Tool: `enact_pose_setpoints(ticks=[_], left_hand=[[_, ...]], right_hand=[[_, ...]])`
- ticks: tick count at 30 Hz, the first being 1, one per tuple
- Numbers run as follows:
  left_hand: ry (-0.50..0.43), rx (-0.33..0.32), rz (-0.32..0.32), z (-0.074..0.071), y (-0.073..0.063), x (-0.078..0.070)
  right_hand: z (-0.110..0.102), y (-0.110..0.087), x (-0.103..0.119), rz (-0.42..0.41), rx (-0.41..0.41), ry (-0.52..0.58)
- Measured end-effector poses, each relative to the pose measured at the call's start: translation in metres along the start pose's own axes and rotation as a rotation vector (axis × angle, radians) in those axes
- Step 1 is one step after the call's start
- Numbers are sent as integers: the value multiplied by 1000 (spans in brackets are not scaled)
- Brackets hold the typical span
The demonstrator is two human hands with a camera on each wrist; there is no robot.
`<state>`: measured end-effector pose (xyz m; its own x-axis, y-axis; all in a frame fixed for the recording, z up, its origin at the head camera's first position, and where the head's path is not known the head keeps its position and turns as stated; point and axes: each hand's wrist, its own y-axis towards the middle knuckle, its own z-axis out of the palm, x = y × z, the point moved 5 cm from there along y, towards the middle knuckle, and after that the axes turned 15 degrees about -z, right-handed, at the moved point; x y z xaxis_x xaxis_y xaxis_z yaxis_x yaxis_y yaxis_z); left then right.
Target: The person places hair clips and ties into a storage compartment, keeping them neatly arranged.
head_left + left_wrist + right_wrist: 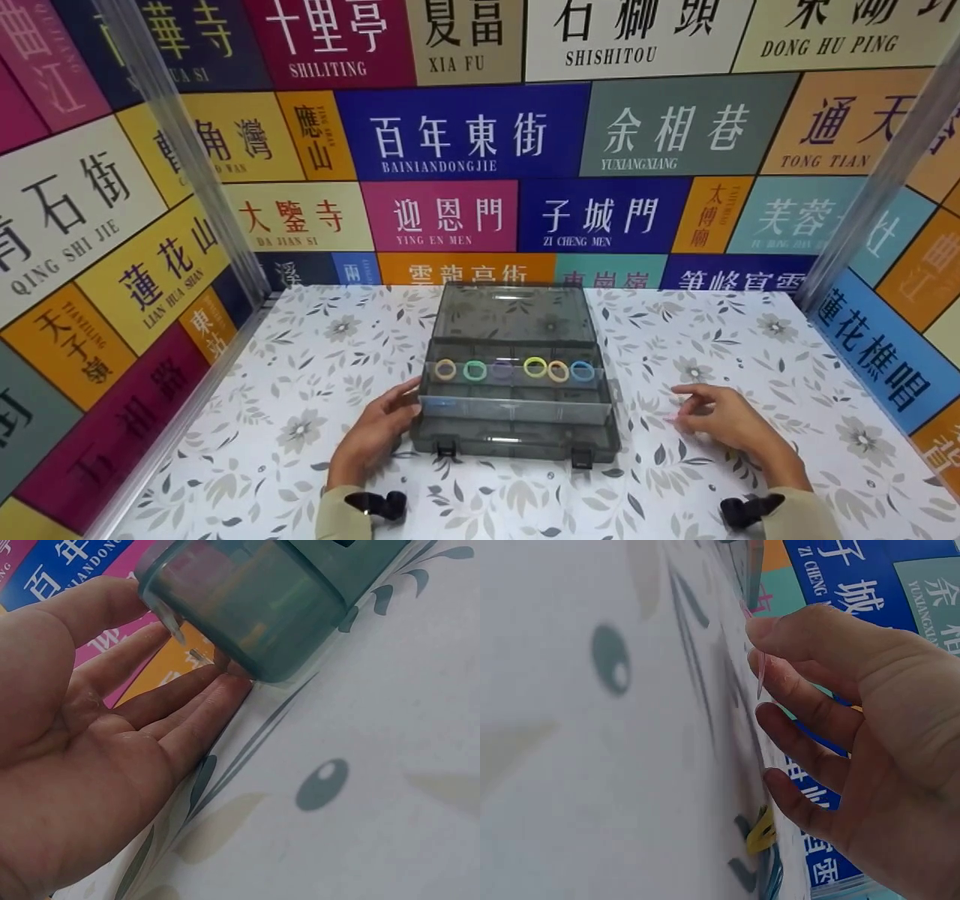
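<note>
A dark see-through plastic storage box stands on the table with its lid tipped back. Several small coloured rings show in a row across it: orange, green, purple, yellow and blue. My left hand touches the box's left side; in the left wrist view its thumb meets the upper edge, while the nearly straight fingers reach the bottom edge. To the right of the box, just above the tabletop, my right hand pinches a thin pink see-through ring between thumb and forefinger. The other fingers are loosely bent.
A white tabletop with a grey leaf print lies under everything. Walls covered in coloured signs rise at the back and sides, with clear corner posts. A small yellow shape shows low in the right wrist view, unclear.
</note>
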<state>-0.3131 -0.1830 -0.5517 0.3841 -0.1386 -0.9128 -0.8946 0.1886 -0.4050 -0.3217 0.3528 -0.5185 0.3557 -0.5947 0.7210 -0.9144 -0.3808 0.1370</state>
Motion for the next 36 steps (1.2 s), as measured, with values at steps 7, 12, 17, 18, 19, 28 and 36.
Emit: enact_pose_setpoints(ticks=[7, 12, 17, 18, 19, 28, 36], left_hand=[[5, 4, 3, 0, -1, 0], [-10, 8, 8, 0, -1, 0], [24, 8, 36, 1, -2, 0], [33, 8, 44, 1, -2, 0], [46, 7, 56, 1, -2, -1], [9, 9, 43, 1, -1, 0], [-32, 12, 18, 2, 1, 0]], right_hand=[[-5, 5, 20, -43, -26, -37], [-4, 9, 37, -101, -82, -133], [1, 14, 55, -163, -135, -167], [3, 15, 59, -175, -143, -170], [4, 17, 63, -187, -152, -170], [20, 48, 98, -270, -138, -133], [39, 72, 121, -303, -77, -85]])
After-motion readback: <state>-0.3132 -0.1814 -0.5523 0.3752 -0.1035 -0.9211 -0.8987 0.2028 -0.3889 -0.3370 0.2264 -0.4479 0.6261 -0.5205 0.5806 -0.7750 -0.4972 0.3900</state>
